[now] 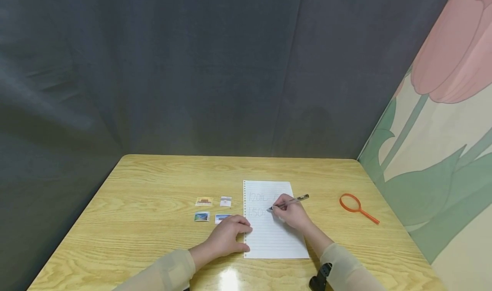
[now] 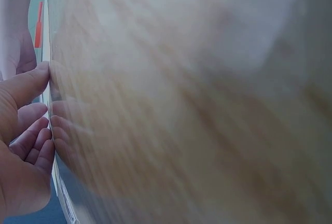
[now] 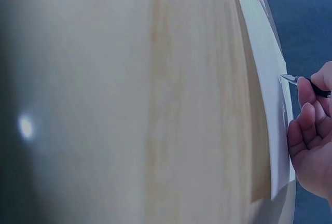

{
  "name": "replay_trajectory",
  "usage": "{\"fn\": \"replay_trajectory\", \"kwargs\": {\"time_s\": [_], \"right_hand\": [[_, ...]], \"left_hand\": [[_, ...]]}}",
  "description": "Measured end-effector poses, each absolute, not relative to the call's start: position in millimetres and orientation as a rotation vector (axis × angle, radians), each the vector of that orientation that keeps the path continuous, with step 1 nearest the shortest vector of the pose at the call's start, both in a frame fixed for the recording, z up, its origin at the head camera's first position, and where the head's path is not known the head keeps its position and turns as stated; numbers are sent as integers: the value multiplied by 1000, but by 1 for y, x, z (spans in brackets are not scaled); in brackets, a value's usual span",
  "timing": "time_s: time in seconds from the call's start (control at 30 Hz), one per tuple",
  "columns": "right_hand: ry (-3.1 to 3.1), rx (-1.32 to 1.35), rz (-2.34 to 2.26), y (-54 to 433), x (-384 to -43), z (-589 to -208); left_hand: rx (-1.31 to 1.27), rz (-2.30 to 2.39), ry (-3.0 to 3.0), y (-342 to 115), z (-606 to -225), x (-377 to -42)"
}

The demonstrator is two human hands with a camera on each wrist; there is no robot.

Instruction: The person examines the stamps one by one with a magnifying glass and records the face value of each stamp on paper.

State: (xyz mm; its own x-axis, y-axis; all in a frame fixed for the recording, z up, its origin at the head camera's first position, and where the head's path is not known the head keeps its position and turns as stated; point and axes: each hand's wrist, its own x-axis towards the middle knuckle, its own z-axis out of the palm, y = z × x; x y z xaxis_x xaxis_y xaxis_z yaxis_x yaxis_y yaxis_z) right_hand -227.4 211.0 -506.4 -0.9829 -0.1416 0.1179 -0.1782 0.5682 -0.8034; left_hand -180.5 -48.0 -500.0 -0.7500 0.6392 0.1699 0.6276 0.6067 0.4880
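Left hand (image 1: 226,237): fingers and thumb spread, resting at the left edge of the paper (image 1: 274,242) | paper: on the table (image 1: 153,188), under both hands | right hand (image 1: 291,215): pinching a pen (image 1: 297,199), its tip at the second row of writing (image 1: 256,212) | four little pictures (image 1: 202,216): left of the paper, one part-hidden | orange magnifying glass (image 1: 361,212): to the right | dark curtain (image 1: 230,69): behind

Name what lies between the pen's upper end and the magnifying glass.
In the head view, bare tabletop separates the pen's upper end from the magnifying glass.

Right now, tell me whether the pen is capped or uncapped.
Uncapped: the pen, in the right hand, shows a bare pointed tip at the paper.
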Motion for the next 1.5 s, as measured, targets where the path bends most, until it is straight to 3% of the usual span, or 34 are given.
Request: {"fn": "replay_trajectory", "kwargs": {"time_s": [0.37,1.0,1.5], "right_hand": [[-2748,417,1405,218,-220,-508],[-2662,285,1521,231,-222,-504],[-2480,504,1446,241,-214,-490]], "left_hand": [[1096,838,2799,-49,-501,-180],[1070,825,2781,-49,-501,-180],[1073,815,2791,-49,-501,-180]]}}
